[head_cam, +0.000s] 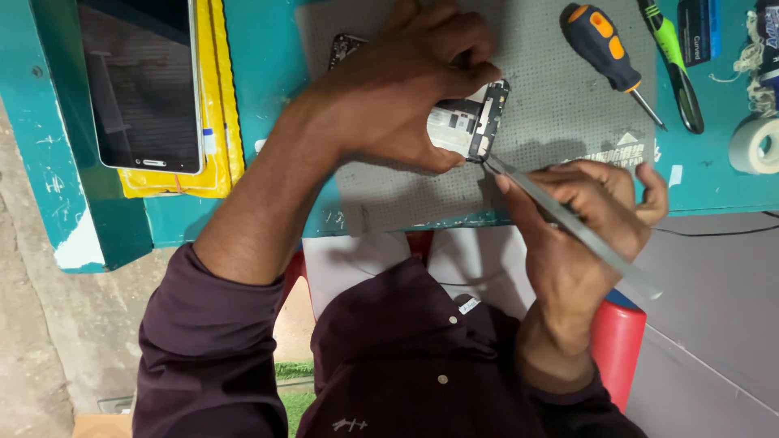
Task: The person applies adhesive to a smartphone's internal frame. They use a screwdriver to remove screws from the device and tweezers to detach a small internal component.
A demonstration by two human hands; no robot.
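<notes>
Tweezers (568, 217), pinched in my right hand (580, 235), touch the opened phone's (471, 122) corner; my left hand (406, 81) presses it flat on the grey mat (560, 122) near the bench's front edge.

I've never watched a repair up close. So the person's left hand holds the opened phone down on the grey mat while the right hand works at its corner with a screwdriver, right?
Not quite: the head view shows the right hand holding metal tweezers, not a screwdriver. The left hand does hold the opened phone on the grey mat.
</notes>
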